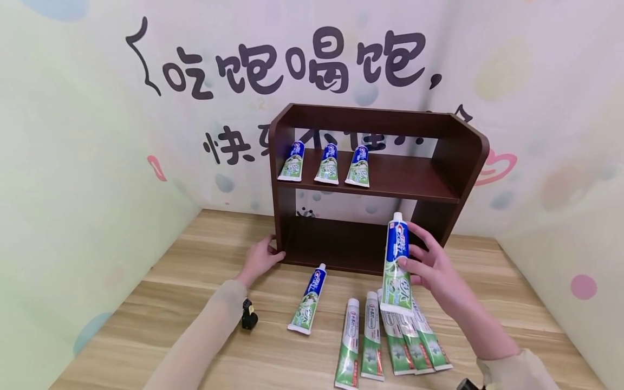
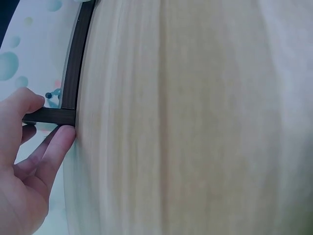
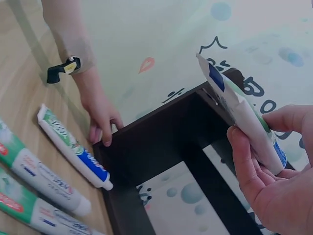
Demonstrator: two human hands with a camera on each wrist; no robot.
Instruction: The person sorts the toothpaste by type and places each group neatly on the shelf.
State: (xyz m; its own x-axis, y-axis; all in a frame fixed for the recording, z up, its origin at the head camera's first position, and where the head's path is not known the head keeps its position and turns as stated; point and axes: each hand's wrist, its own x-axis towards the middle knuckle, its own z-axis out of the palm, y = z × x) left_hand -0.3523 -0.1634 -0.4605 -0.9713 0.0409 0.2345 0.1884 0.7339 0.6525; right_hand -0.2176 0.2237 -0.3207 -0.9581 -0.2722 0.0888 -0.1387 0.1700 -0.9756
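My right hand grips a blue-and-green Crest toothpaste tube, cap up, in front of the right part of a dark brown two-tier shelf. In the right wrist view, thumb and fingers hold the tube from either side. At the shelf's lower left corner my left hand pinches the side panel, thumb on one face and fingers on the other. Another Crest tube lies on the table between the hands. On the upper tier lean three matching tubes, including the leftmost tube.
Several white-and-green toothpaste tubes lie at the front right of the wooden table, some overlapping beneath the raised tube. Behind the shelf stands a printed wall with large dark lettering.
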